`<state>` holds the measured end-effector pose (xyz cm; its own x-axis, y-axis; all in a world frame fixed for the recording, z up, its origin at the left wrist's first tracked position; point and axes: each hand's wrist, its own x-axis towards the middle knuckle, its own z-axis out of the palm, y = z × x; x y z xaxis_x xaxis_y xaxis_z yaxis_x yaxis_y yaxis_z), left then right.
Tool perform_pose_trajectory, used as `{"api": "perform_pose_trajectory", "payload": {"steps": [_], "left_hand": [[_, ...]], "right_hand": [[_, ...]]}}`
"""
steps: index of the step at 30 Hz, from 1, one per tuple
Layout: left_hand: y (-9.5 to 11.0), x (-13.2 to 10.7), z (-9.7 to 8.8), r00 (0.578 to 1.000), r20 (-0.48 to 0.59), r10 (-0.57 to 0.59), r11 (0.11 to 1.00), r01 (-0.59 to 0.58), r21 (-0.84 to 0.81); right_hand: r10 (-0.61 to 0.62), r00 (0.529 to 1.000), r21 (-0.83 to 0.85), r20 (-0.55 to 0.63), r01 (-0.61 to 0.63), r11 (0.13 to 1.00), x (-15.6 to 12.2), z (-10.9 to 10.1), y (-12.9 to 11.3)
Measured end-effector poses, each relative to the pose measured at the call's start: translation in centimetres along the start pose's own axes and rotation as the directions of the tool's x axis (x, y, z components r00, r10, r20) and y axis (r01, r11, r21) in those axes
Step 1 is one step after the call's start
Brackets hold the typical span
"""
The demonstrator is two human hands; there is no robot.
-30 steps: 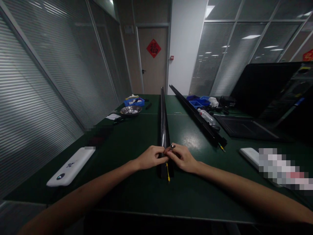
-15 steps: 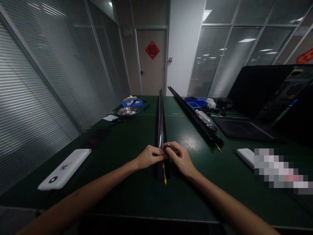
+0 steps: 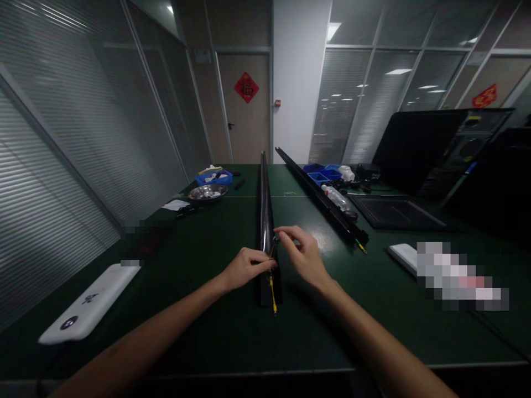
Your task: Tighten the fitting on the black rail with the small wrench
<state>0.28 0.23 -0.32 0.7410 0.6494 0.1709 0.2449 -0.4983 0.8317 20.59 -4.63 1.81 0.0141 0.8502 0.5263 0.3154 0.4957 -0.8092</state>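
Note:
A long black rail (image 3: 264,204) lies lengthwise down the middle of the dark green table (image 3: 207,309), its near end between my hands. A thin yellow wire (image 3: 272,293) sticks out of that near end. My left hand (image 3: 244,267) is curled against the rail's left side, fingers pinched at the wire's root. My right hand (image 3: 302,255) hovers over the rail's right side, thumb and forefinger pinched on a small dark part I cannot make out.
A second black rail (image 3: 323,202) runs diagonally on the right with a water bottle (image 3: 335,197) beside it. Blue bins (image 3: 321,172), a metal bowl (image 3: 207,192), a white flat device (image 3: 89,303), and a black monitor (image 3: 427,143) surround the work area.
My right hand has lifted and shifted slightly away from the left, fingers drawing up off the rail end. The view has drifted, so everything sits further left.

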Motion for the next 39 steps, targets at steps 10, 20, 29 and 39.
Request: {"api": "perform_pose_trajectory", "payload": {"steps": [10,20,29,39], "left_hand": [[0.3,-0.2,-0.1,0.999,0.002,-0.050,0.998,0.050,0.041],[0.4,0.0,-0.1,0.996,-0.004,-0.093,0.996,0.093,0.011],[0.7,0.0,0.1,0.992,-0.042,-0.120,0.993,0.120,-0.002],[0.1,0.2,0.1,0.992,-0.031,-0.119,0.992,0.120,0.033]], "right_hand": [[-0.065,0.975,0.014,-0.211,0.069,0.998,-0.4,1.9,1.9],[0.177,0.984,0.426,-0.004,-0.158,0.891,0.4,2.9,3.3],[0.326,0.886,0.768,0.331,-0.453,0.452,1.1,2.6,4.1],[0.323,0.820,0.763,0.472,-0.563,0.317,1.4,1.9,4.1]]}}
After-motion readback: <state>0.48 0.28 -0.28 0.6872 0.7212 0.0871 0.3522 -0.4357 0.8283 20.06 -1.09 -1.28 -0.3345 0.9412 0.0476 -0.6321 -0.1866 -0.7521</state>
